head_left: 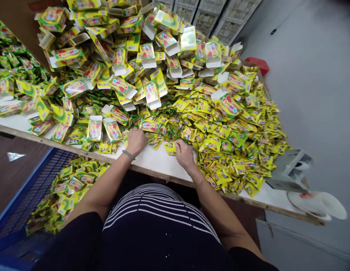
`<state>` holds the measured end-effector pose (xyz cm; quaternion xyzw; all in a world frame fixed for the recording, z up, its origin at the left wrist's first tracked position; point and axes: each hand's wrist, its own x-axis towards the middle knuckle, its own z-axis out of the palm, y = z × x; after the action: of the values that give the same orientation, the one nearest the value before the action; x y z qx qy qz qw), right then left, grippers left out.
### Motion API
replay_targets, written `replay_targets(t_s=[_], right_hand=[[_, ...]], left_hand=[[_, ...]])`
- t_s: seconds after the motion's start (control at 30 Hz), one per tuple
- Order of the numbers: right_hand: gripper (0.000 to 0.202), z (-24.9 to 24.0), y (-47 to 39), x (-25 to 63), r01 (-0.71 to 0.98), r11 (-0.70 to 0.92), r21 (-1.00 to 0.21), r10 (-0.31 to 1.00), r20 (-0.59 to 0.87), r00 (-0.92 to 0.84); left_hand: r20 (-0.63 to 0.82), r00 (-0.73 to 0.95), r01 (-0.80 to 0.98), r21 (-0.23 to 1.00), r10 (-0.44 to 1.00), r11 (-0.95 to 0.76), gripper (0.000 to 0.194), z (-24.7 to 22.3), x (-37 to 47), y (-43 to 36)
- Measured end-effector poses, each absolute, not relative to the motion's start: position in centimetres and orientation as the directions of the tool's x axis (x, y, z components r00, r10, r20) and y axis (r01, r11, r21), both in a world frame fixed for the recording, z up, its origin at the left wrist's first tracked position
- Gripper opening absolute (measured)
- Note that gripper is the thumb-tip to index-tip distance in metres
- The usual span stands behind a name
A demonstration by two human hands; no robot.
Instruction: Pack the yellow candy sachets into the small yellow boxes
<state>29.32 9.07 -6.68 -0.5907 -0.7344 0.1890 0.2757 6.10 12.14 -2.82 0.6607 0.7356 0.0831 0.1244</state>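
My left hand (136, 141), with a beaded bracelet on its wrist, is closed at the left end of a small yellow and green carton (150, 126) lying on its side. Its fingertips are partly hidden. To its right, my right hand (184, 153) is closed, thumb and fingers pinching the edge of a yellow candy packet (169, 148) just above the white tabletop (155, 161). Loose yellow packets (217, 143) are heaped beside the right hand. Printed cartons (112, 129), several with flaps open, lie around the left hand.
A tall pile of open-flapped cartons (148, 54) covers the back of the table. Below left, a blue crate (21, 203) holds filled cartons or packets. At the right end stand a grey metal dispenser (288, 171) and a white roll (318, 203). White crates (210, 17) are stacked behind.
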Motion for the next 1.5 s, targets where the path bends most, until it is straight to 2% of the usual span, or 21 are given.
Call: replay_targets(t_s=[0.07, 0.17, 0.27, 0.33, 0.4, 0.47, 0.53, 0.63, 0.8, 0.87, 1.03, 1.13, 1.2, 1.37, 1.5], right_hand=[[0.023, -7.3, 8.6, 29.4, 0.738, 0.110, -0.665, 0.994, 0.063, -0.090], [0.022, -8.2, 8.1, 28.6, 0.682, -0.002, -0.731, 0.999, -0.028, -0.027], [0.041, -8.5, 8.1, 27.4, 0.700, -0.043, -0.713, 0.999, -0.050, 0.010], [0.040, -8.4, 8.2, 27.2, 0.699, -0.076, -0.711, 0.997, -0.076, 0.031], [0.036, -8.2, 8.3, 27.7, 0.635, -0.127, -0.762, 0.991, -0.120, 0.054], [0.037, -8.0, 8.3, 28.4, 0.492, -0.159, -0.856, 0.987, -0.146, 0.064], [0.040, -7.7, 8.1, 28.9, 0.297, -0.144, -0.944, 0.989, -0.134, 0.054], [0.039, -7.1, 7.7, 28.5, 0.108, -0.109, -0.988, 0.994, -0.107, 0.032], [0.042, -6.3, 7.4, 26.9, -0.031, -0.118, -0.993, 0.976, -0.122, 0.182], [0.044, -6.1, 7.5, 26.5, -0.001, -0.107, -0.994, 0.973, -0.105, 0.207], [0.046, -5.3, 7.6, 26.0, 0.254, -0.079, -0.964, 0.993, -0.054, 0.108], [0.046, -4.9, 7.5, 25.9, 0.301, -0.051, -0.952, 0.994, -0.018, 0.110], [0.046, -4.8, 7.5, 26.0, 0.258, -0.067, -0.964, 0.989, -0.031, 0.142], [0.052, -5.3, 7.6, 25.9, 0.023, -0.168, -0.986, 0.962, -0.159, 0.220], [0.053, -5.9, 7.0, 25.2, 0.000, -0.194, -0.981, 0.955, -0.189, 0.228]], left_hand=[[-0.090, -0.078, 0.957, 0.272, 0.993, 0.100, 0.034, -3.7, 6.4, 13.2], [-0.109, -0.049, 0.939, 0.333, 0.993, 0.083, 0.035, -4.5, 6.6, 13.7], [-0.143, -0.072, 0.888, 0.442, 0.987, 0.129, 0.031, -4.5, 6.6, 13.0], [-0.131, -0.119, 0.804, 0.569, 0.984, 0.173, 0.037, -4.4, 6.3, 12.1], [-0.131, -0.151, 0.639, 0.743, 0.980, 0.198, 0.046, -4.5, 6.0, 10.9], [-0.180, -0.142, 0.374, 0.901, 0.973, 0.222, 0.048, -4.6, 6.0, 9.8], [-0.239, -0.108, 0.081, 0.965, 0.965, 0.248, 0.046, -4.9, 6.3, 8.8], [-0.303, -0.100, -0.182, 0.942, 0.948, 0.282, 0.049, -5.1, 7.5, 7.8], [-0.398, -0.082, -0.277, 0.890, 0.914, 0.363, 0.055, -5.4, 9.7, 6.8], [-0.412, -0.037, -0.284, 0.878, 0.910, 0.386, 0.053, -5.4, 10.2, 6.5], [-0.394, 0.079, -0.275, 0.874, 0.916, 0.400, 0.046, -5.2, 10.3, 6.3], [-0.393, 0.088, -0.241, 0.883, 0.915, 0.402, 0.047, -5.2, 9.9, 6.5], [-0.395, 0.065, -0.232, 0.887, 0.917, 0.398, 0.047, -5.3, 9.8, 6.6], [-0.404, 0.002, -0.310, 0.870, 0.915, 0.385, 0.050, -5.4, 10.4, 6.5], [-0.356, -0.037, -0.349, 0.880, 0.934, 0.321, 0.048, -5.5, 11.0, 6.0]])
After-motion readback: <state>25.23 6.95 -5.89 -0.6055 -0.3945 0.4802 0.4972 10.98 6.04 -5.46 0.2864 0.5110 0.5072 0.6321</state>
